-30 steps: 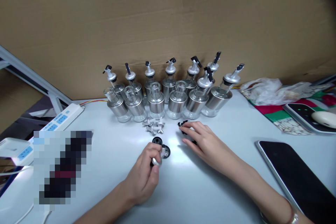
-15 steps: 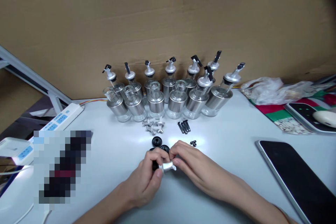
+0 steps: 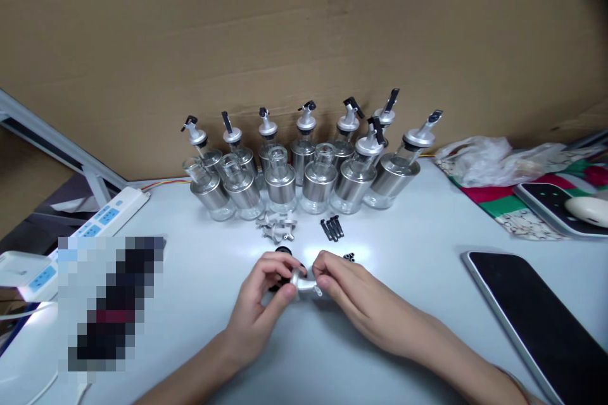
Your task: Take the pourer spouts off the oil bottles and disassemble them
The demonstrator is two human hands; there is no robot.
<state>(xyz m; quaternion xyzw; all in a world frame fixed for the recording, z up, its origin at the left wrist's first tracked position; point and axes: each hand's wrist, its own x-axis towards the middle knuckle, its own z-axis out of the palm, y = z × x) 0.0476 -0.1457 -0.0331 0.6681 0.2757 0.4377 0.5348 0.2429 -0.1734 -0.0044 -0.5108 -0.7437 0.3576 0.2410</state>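
Between thumb and fingers, my left hand (image 3: 264,291) grips a silver pourer spout (image 3: 306,283) by its flanged base, its narrow end pointing right. My right hand (image 3: 354,288) is pinched at that narrow end; whatever its fingertips hold is hidden. Black round stoppers (image 3: 284,249) lie just behind the left hand, mostly covered by it. Farther back are loose silver spout parts (image 3: 277,228) in a pile and several black flip levers (image 3: 331,228) side by side. A small cluster of tiny black pieces (image 3: 349,257) sits behind the right hand.
Glass bottles with steel bands (image 3: 319,185) stand in two rows against a cardboard wall (image 3: 285,31); some have pourers fitted. To the right are a dark tablet-like device (image 3: 532,316), a plastic bag (image 3: 498,161) and a white mouse (image 3: 589,211). A power strip (image 3: 109,218) lies left.
Both hands have shifted slightly up, bringing the pourer spout with them. My left fingers have opened out somewhat around its base, and more of the flange shows.
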